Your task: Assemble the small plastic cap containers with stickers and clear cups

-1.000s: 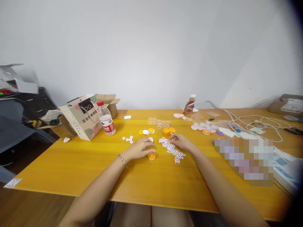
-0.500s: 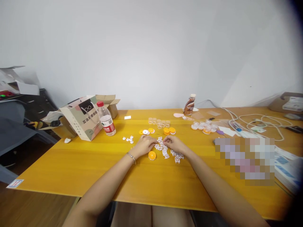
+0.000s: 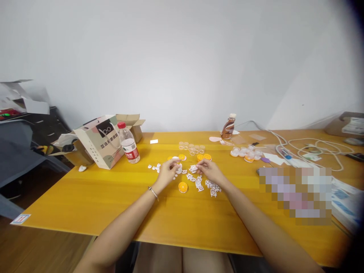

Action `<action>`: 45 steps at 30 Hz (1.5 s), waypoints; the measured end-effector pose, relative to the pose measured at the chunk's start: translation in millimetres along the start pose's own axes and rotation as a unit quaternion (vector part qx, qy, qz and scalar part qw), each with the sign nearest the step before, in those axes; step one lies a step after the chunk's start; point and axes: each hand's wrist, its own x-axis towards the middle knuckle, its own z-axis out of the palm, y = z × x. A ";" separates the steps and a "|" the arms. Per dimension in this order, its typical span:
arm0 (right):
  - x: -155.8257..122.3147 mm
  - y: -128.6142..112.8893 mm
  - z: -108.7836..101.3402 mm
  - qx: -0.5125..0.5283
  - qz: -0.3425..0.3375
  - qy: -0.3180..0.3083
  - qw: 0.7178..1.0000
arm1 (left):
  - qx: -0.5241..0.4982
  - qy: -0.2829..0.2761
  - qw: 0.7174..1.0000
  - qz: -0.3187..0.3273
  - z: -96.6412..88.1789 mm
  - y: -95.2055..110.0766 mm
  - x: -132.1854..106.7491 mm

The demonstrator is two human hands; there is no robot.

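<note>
Two hands meet over the middle of the desk (image 3: 85, 201), slightly lifted off the surface. Left hand (image 3: 167, 171): fingers pinched on a small white round piece (image 3: 179, 170); a thin bracelet (image 3: 153, 193) sits at the wrist. Right hand (image 3: 209, 170): fingertips closed on one end of a strip of white die-cut pieces (image 3: 193, 168). The rest of that strip trails down onto the desk, just in front of the right hand, as a loose scatter (image 3: 212, 186).

An orange cap (image 3: 182, 186) lies flat on the desk between the two wrists, nearer the front edge than the hands. More orange and white caps (image 3: 205, 156) and a cluster of clear cups (image 3: 191, 147) sit behind the hands toward the back edge. A few small white bits (image 3: 155, 167) lie left of the left hand. Water bottle (image 3: 128, 144) and paper bag (image 3: 99, 142) stand near the back-left corner; a brown drink bottle (image 3: 228, 127) stands at the back edge; cables (image 3: 307, 146) run over the back-right corner.

Risks, as judged:
- Strip looks thin and perforated; pulling at an angle could tear a piece across instead of along its joint.
- The pinched round piece is small; a loosened grip would drop it among the look-alike scatter.
- A forearm sweep could knock the orange cap or drag the loose pieces toward the front edge.
</note>
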 end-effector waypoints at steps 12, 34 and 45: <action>-16.2 -1.6 29.3 0.220 0.061 0.003 0.973 | -0.255 -0.072 0.955 -0.136 -5.5 17.2 -10.2; -24.3 -12.0 37.3 0.285 0.106 -0.003 0.953 | 0.031 -0.029 0.998 0.039 4.8 -2.8 -9.8; -24.2 -12.1 36.4 0.274 0.109 -0.020 0.955 | 0.020 -0.065 0.994 0.089 -5.3 13.1 -11.8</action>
